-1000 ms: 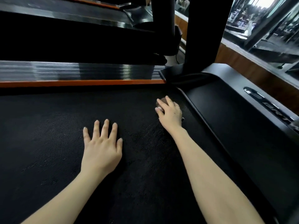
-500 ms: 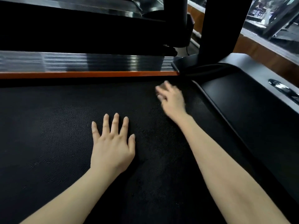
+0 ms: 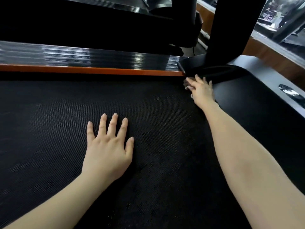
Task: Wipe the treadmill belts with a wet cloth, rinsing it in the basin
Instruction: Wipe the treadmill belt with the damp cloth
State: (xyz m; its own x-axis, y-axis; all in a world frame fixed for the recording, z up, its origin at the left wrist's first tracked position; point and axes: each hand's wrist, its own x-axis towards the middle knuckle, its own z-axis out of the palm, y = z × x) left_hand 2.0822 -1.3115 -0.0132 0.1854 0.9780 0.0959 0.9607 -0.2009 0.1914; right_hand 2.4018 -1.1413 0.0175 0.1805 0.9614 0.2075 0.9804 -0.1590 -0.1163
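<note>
The black textured treadmill belt (image 3: 66, 121) fills most of the head view. My left hand (image 3: 107, 149) lies flat on the middle of the belt with its fingers spread and holds nothing. My right hand (image 3: 202, 91) reaches to the belt's far right corner, where its straight fingers press on a small dark cloth (image 3: 186, 83). Only an edge of the cloth shows past the fingertips. No basin is in view.
An orange strip (image 3: 92, 70) and a ribbed silver side rail (image 3: 82, 55) border the belt's far edge. The dark motor cover (image 3: 247, 104) rises at the right, under a black upright post (image 3: 231, 30). Another treadmill stands behind, with a wooden sill (image 3: 267, 53) at the far right.
My right hand has slid the cloth away from me across the belt, up to the far right corner by the orange strip. My left hand stays flat in the same spot.
</note>
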